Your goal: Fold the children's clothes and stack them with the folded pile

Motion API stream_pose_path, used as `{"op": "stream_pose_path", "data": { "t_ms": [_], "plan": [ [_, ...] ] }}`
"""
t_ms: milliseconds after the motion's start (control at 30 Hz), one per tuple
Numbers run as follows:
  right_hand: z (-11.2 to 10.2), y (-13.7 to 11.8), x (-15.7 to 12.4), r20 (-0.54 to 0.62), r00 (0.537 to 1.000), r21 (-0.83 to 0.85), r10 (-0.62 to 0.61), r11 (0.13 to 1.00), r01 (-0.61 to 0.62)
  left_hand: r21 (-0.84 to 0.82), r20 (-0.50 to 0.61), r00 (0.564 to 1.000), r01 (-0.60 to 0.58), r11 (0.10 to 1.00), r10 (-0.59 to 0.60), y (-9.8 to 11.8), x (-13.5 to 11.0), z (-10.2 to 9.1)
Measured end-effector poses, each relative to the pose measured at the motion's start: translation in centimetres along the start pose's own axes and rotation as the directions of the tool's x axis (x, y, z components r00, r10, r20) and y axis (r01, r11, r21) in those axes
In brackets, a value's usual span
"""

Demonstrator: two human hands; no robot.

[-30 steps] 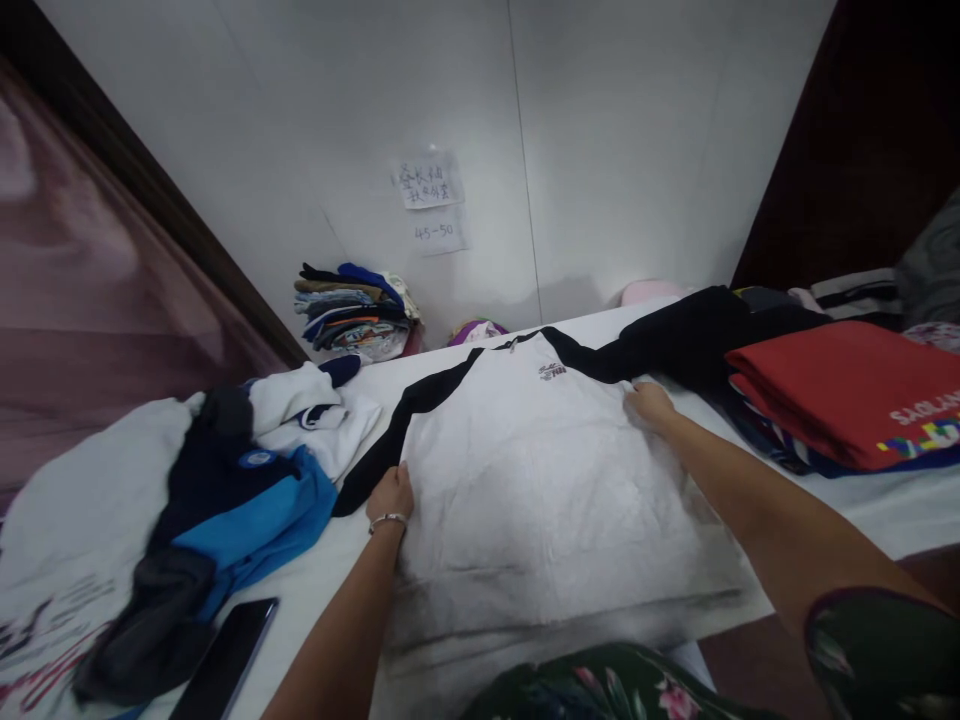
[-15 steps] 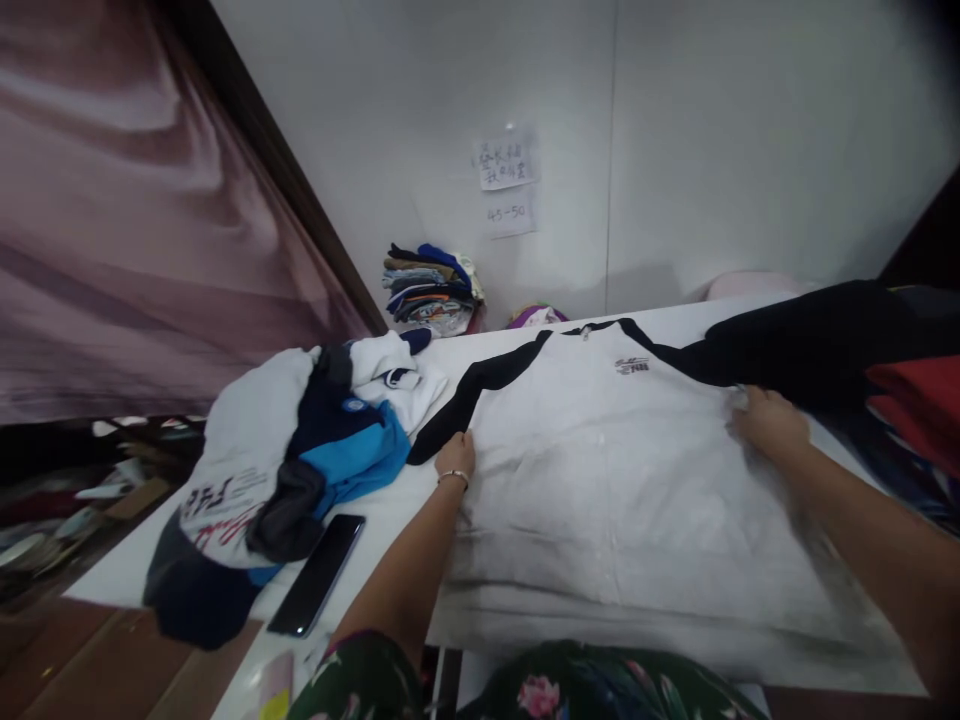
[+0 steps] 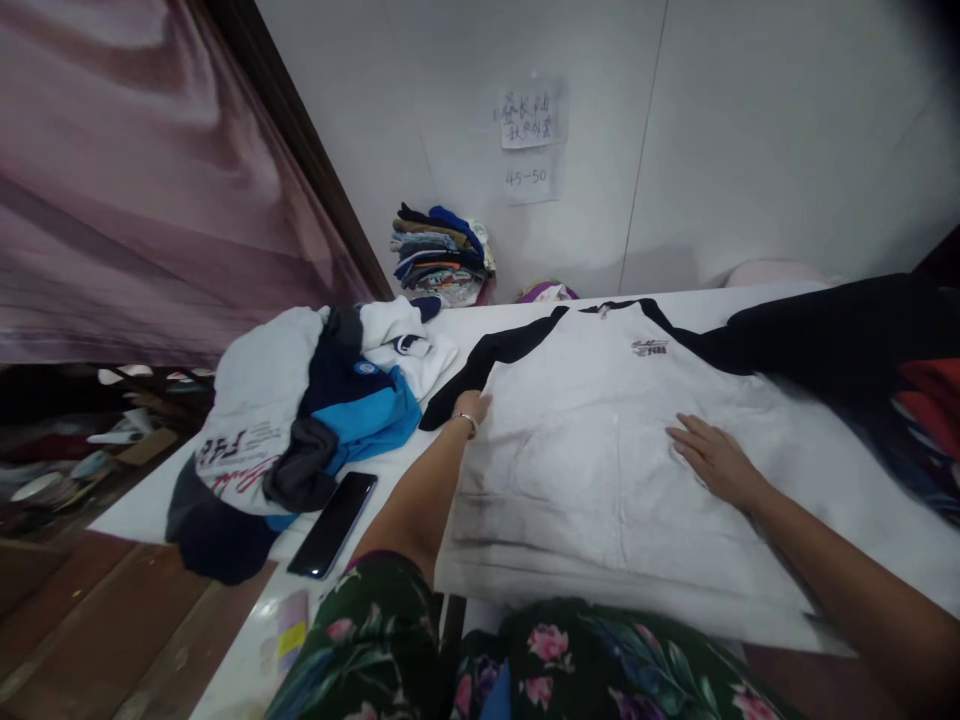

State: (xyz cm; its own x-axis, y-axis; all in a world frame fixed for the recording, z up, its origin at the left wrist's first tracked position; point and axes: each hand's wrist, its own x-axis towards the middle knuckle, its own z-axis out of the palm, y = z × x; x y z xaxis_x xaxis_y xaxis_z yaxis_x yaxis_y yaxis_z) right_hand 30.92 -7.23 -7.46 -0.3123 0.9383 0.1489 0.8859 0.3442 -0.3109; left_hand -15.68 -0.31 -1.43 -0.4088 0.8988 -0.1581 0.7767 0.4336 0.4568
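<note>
Right hand [image 3: 716, 465] is sliding inward, lying flat and open on the white jacket [image 3: 585, 480]; left hand [image 3: 472, 405] is staying at the black sleeve [image 3: 491, 358]. Can't tell its grip.

1. This looks like a clothes-sorting workroom, not a lived-in room.
2. A long white worktable [image 3: 495, 322] stands against a bare white panelled wall [image 3: 750, 150].
3. Two handwritten paper notes [image 3: 526, 120] are taped to that wall, and the lower one reads "45-50".
4. A stack of folded mixed-colour garments [image 3: 441, 255] sits by the wall.
5. A loose heap of white, navy and blue tops [image 3: 315, 410] lies on the table.
6. A white sweatshirt with black sleeves [image 3: 600, 440] is spread flat beside it.
</note>
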Motion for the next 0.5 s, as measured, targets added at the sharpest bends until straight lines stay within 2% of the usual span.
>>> {"op": "stream_pose_path", "data": {
  "t_ms": [167, 267, 400, 500],
  "plan": [
    [-0.7, -0.6, 0.0, -0.013, 1.000, -0.002, 0.017, 1.000, -0.017, 0.087, -0.044, 0.999, 0.003, 0.996, 0.001, -0.6, -0.3, -0.2],
    [-1.0, -1.0, 0.2, -0.008, 0.999, -0.001, 0.044, 0.999, -0.044, 0.110, -0.061, 0.998, -0.024, 0.994, 0.031, -0.7, -1.3, 0.3],
    [-1.9, -1.4, 0.5, 0.032, 0.992, 0.108, 0.124, 0.986, -0.127, 0.107, -0.049, 0.994, -0.089, 0.990, 0.094, -1.9, -3.9, 0.3],
    [-2.3, -2.9, -0.6, 0.019, 0.980, 0.167, 0.200, 0.966, -0.200, 0.110, -0.005, 0.994, -0.111, 0.988, 0.112, -3.6, -6.8, -0.2]
  ]
}}
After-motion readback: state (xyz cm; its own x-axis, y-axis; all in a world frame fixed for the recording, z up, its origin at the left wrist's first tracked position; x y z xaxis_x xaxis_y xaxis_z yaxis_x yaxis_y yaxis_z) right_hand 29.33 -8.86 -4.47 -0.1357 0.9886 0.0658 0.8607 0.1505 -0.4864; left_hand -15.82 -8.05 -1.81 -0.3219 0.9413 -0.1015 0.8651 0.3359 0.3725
